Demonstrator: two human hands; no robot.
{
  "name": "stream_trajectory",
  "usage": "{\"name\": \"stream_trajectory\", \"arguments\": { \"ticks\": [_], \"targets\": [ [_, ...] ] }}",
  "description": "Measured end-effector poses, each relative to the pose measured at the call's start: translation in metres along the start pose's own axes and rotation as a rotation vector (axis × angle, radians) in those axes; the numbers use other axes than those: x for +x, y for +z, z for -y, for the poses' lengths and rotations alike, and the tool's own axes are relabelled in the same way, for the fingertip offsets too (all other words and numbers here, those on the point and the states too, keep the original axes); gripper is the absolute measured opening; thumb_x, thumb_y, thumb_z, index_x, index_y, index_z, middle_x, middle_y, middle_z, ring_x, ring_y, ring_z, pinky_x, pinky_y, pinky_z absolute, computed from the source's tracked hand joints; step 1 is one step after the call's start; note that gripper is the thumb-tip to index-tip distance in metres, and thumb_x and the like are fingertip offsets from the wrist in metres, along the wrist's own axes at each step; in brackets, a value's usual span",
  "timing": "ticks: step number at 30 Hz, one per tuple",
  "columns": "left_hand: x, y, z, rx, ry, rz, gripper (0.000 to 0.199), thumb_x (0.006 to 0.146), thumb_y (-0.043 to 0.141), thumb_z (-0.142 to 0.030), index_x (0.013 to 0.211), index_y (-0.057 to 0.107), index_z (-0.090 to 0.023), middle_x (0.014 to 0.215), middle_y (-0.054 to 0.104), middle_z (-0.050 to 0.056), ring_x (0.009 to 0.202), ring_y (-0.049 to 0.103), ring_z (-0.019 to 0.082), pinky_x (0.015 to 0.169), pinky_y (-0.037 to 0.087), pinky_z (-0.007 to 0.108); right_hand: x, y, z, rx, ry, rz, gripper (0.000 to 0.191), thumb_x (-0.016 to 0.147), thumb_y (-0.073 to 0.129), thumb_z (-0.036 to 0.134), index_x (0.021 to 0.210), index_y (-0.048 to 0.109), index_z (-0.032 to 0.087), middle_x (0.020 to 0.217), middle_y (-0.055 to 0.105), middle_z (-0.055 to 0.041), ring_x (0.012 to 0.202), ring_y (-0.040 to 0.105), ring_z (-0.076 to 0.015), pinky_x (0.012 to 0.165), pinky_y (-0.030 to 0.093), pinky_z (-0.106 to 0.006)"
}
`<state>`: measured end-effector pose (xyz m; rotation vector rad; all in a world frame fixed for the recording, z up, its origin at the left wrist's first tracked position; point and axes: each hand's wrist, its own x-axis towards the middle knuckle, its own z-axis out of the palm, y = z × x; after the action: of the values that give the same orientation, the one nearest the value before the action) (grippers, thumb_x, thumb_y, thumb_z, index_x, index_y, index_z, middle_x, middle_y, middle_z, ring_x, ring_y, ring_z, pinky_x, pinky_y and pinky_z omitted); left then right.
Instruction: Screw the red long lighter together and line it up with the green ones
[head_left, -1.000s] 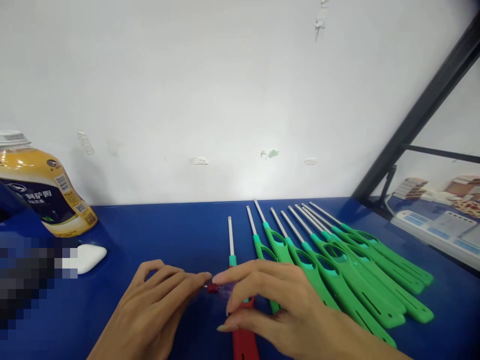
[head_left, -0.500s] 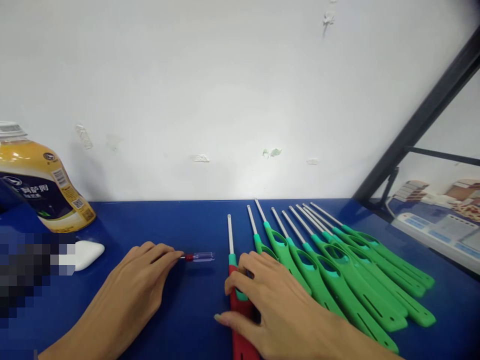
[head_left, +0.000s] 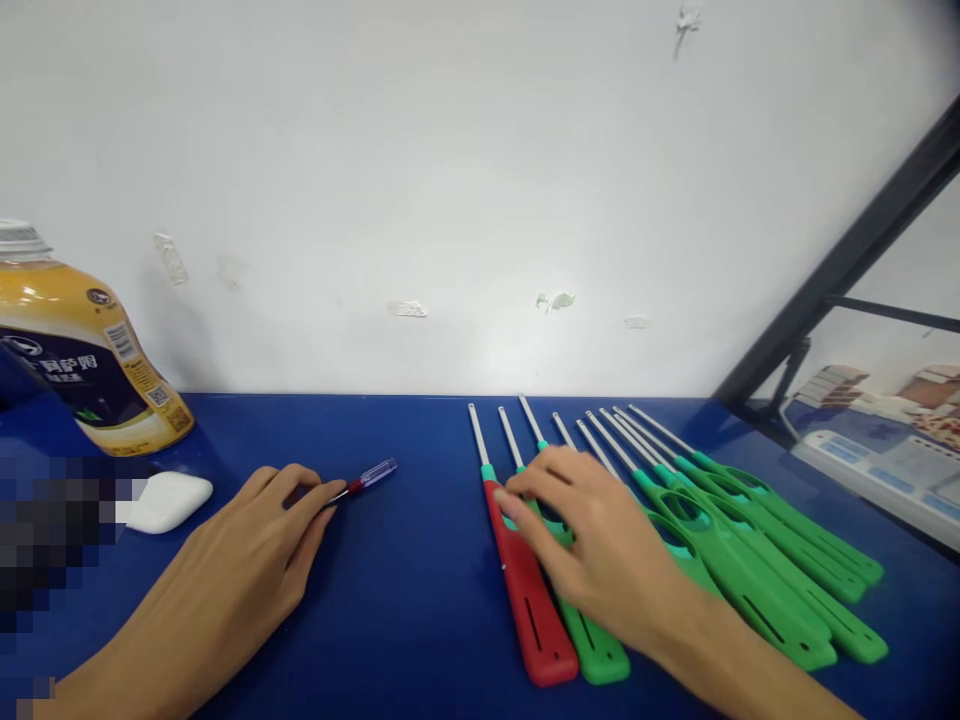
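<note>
My left hand (head_left: 251, 550) is closed at the fingertips on the metal shaft of a small screwdriver (head_left: 379, 472). Its clear purple handle and red collar point away to the right. Over the near end of a row of gas lighters, my right hand (head_left: 592, 545) has its fingers bent and its thumb lying across the upper part of a red gas lighter (head_left: 525, 600). Right beside the red one lies a green gas lighter (head_left: 604, 645), partly covered by that hand. Several more green gas lighters (head_left: 765, 560) fan out to the right, metal tubes toward the wall.
A yellow and dark-blue bottle (head_left: 105, 370) stands at the far left, before the white wall (head_left: 450, 180). Near it lies a white rounded object (head_left: 169, 502). A dark frame (head_left: 795, 330) rises on the right, above the blue tabletop (head_left: 405, 620).
The red gas lighter has shifted right and forward, up against the green ones. My right hand has moved right with it. The screwdriver's handle has swung to point farther away.
</note>
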<state>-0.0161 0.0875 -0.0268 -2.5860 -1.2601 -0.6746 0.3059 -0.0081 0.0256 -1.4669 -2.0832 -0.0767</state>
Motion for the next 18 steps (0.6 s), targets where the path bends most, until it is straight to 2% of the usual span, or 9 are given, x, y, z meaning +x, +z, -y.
{"name": "stream_trajectory", "arguments": {
  "ticks": [2, 4, 7, 9, 12, 13, 15, 16, 18],
  "targets": [
    [-0.001, 0.001, -0.004, 0.005, 0.008, -0.032, 0.053, 0.112, 0.037, -0.05, 0.139, 0.072, -0.02, 0.125, 0.069, 0.016, 0.114, 0.067, 0.036, 0.095, 0.06, 0.056, 0.007, -0.011, -0.013, -0.02, 0.043, -0.101, 0.038, 0.115, 0.047, 0.044, 0.106, 0.077, 0.023, 0.106, 0.075, -0.0085, 0.1, 0.071, -0.026, 0.093, 0.056, -0.048],
    [-0.003, 0.002, -0.009, 0.019, 0.041, -0.062, 0.057, 0.11, 0.044, -0.056, 0.154, 0.061, -0.022, 0.141, 0.063, 0.019, 0.128, 0.062, 0.042, 0.101, 0.057, 0.065, 0.014, -0.026, -0.034, -0.057, 0.118, -0.199, 0.044, 0.114, 0.045, 0.052, 0.121, 0.077, 0.024, 0.129, 0.073, -0.0127, 0.125, 0.068, -0.0315, 0.11, 0.052, -0.056],
    [-0.007, 0.005, -0.014, 0.064, 0.131, -0.081, 0.075, 0.107, 0.05, -0.061, 0.173, 0.032, -0.029, 0.166, 0.044, 0.023, 0.149, 0.047, 0.053, 0.104, 0.054, 0.073, 0.019, -0.052, -0.073, -0.125, 0.271, -0.281, 0.06, 0.113, 0.037, 0.063, 0.15, 0.066, 0.026, 0.168, 0.049, -0.0171, 0.159, 0.042, -0.0396, 0.127, 0.034, -0.067],
    [-0.01, 0.007, -0.016, 0.093, 0.166, -0.082, 0.083, 0.107, 0.046, -0.064, 0.177, 0.017, -0.03, 0.177, 0.03, 0.024, 0.156, 0.036, 0.058, 0.103, 0.053, 0.077, 0.016, -0.069, -0.099, -0.158, 0.365, -0.296, 0.069, 0.113, 0.03, 0.066, 0.162, 0.055, 0.024, 0.176, 0.038, -0.0184, 0.168, 0.025, -0.0396, 0.132, 0.024, -0.065],
    [-0.012, 0.013, -0.016, 0.122, 0.173, -0.083, 0.089, 0.105, 0.044, -0.069, 0.178, 0.013, -0.028, 0.182, 0.019, 0.024, 0.159, 0.03, 0.063, 0.102, 0.053, 0.08, 0.002, -0.091, -0.135, -0.193, 0.497, -0.326, 0.074, 0.114, 0.03, 0.068, 0.169, 0.046, 0.022, 0.18, 0.029, -0.0199, 0.171, 0.006, -0.0425, 0.135, 0.011, -0.062],
    [-0.012, 0.015, -0.015, 0.127, 0.175, -0.09, 0.09, 0.104, 0.044, -0.07, 0.178, 0.014, -0.028, 0.182, 0.018, 0.024, 0.158, 0.03, 0.063, 0.102, 0.052, 0.08, -0.005, -0.096, -0.145, -0.204, 0.536, -0.346, 0.07, 0.114, 0.035, 0.066, 0.169, 0.047, 0.023, 0.181, 0.029, -0.0187, 0.171, 0.008, -0.0445, 0.135, 0.01, -0.065],
    [-0.012, 0.018, -0.013, 0.117, 0.173, -0.084, 0.094, 0.102, 0.047, -0.074, 0.177, 0.015, -0.029, 0.183, 0.016, 0.023, 0.158, 0.03, 0.064, 0.103, 0.051, 0.082, -0.017, -0.105, -0.164, -0.215, 0.589, -0.385, 0.056, 0.113, 0.051, 0.056, 0.161, 0.055, 0.028, 0.176, 0.038, -0.0143, 0.165, 0.03, -0.0417, 0.132, 0.024, -0.067],
    [-0.012, 0.02, -0.012, 0.104, 0.164, -0.071, 0.095, 0.101, 0.048, -0.075, 0.178, 0.014, -0.03, 0.184, 0.014, 0.021, 0.159, 0.028, 0.064, 0.105, 0.049, 0.083, -0.023, -0.109, -0.172, -0.213, 0.602, -0.406, 0.047, 0.113, 0.056, 0.05, 0.154, 0.06, 0.029, 0.17, 0.047, -0.0126, 0.157, 0.044, -0.0371, 0.127, 0.036, -0.064],
    [-0.011, 0.021, -0.011, 0.084, 0.156, -0.056, 0.097, 0.1, 0.051, -0.074, 0.178, 0.012, -0.031, 0.185, 0.011, 0.019, 0.16, 0.025, 0.064, 0.108, 0.047, 0.084, -0.03, -0.114, -0.188, -0.187, 0.593, -0.448, 0.034, 0.113, 0.057, 0.042, 0.142, 0.068, 0.027, 0.156, 0.061, -0.0105, 0.139, 0.062, -0.0286, 0.115, 0.052, -0.054]
  ]
}}
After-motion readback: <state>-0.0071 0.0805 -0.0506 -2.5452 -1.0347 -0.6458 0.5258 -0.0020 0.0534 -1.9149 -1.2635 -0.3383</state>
